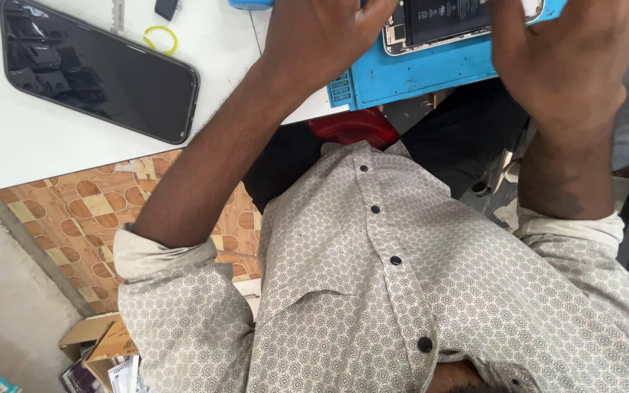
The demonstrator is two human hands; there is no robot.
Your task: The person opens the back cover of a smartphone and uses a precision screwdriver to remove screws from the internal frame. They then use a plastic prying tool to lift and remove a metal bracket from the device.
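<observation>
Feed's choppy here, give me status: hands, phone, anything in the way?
Left hand and right hand both over opened phone on blue mat. Grip unclear. Second phone lies apart, left.

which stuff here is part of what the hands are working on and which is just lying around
In hand:
- opened phone, insides showing, under both hands
- blue work mat beneath it
- left hand and right hand, resting over the phone

Lying about:
- black phone, screen dark, on the white table
- yellow ring
- small dark piece at the top edge
- cardboard boxes on the floor

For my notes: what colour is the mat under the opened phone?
Blue mat, seen best in the head view.
</observation>
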